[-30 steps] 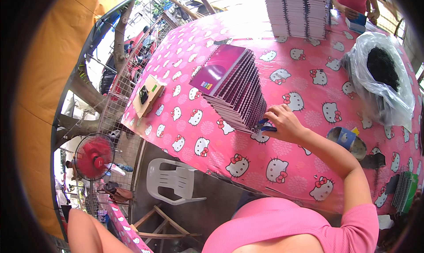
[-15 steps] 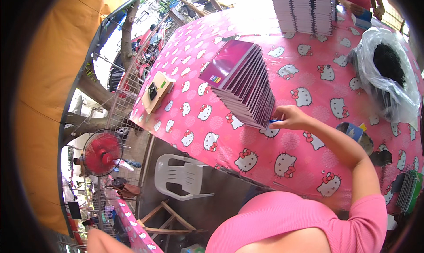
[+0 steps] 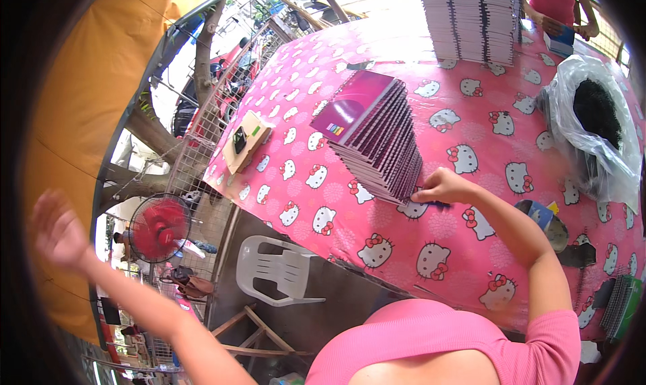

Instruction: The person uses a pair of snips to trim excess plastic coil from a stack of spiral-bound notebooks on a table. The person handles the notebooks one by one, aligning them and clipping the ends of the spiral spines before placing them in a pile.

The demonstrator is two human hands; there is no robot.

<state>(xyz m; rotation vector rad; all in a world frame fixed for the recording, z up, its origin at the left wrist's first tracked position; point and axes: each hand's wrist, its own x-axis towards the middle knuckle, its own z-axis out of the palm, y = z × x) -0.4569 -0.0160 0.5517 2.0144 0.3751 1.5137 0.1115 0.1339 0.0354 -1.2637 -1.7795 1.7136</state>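
My right hand (image 3: pixel 443 186) is closed at the near lower corner of a tall stack of purple spiral notebooks (image 3: pixel 377 139). A small dark blue object (image 3: pixel 441 204) shows under its fingers; its kind cannot be made out. The stack leans, with the black coil bindings along its right side. Far from the table, my left hand (image 3: pixel 62 232) is raised at the left, its fingers extended, slightly smeared and holding nothing visible.
Beyond stands a taller stack of white spiral-bound books (image 3: pixel 468 25); a person (image 3: pixel 553 8) holds a blue item beside it. A plastic bag of black coils (image 3: pixel 595 116), a tape roll (image 3: pixel 538 217) and green notebooks (image 3: pixel 622 308) lie right. A white chair (image 3: pixel 276 271) and red fan (image 3: pixel 160 228) stand left.
My left arm has swung up into view on the left, hand raised. My right hand stays by the stack's lower corner, its fingers now turned further down over the blue object.
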